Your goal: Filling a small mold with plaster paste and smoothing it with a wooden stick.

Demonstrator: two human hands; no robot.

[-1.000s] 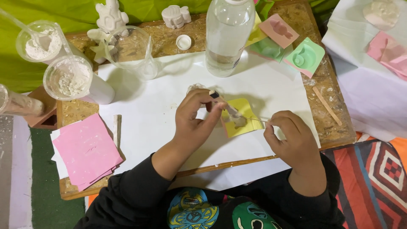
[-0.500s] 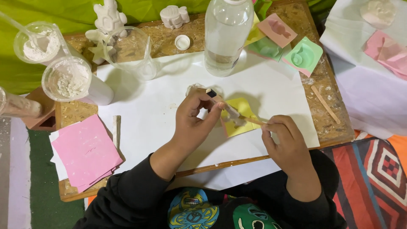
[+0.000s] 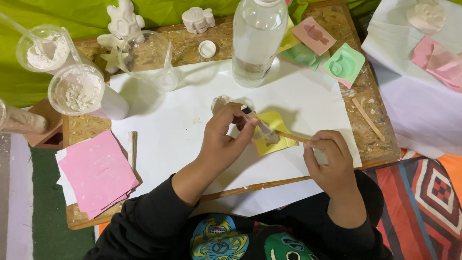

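Shifted leftward, right hand (image 3: pixel 329 159) grips wooden stick (image 3: pixel 288 136) over yellow mould (image 3: pixel 273 133), left hand (image 3: pixel 224 139) pinching it.

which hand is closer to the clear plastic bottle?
Left. The left hand sits just below the clear plastic bottle, over the yellow mould. The right hand is lower and further right, pinching a wooden stick.

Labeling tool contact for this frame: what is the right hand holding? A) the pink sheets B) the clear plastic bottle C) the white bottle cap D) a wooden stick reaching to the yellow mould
D: the right hand pinches one end of a thin wooden stick, whose other end reaches the yellow mould that the left hand steadies on the white paper.
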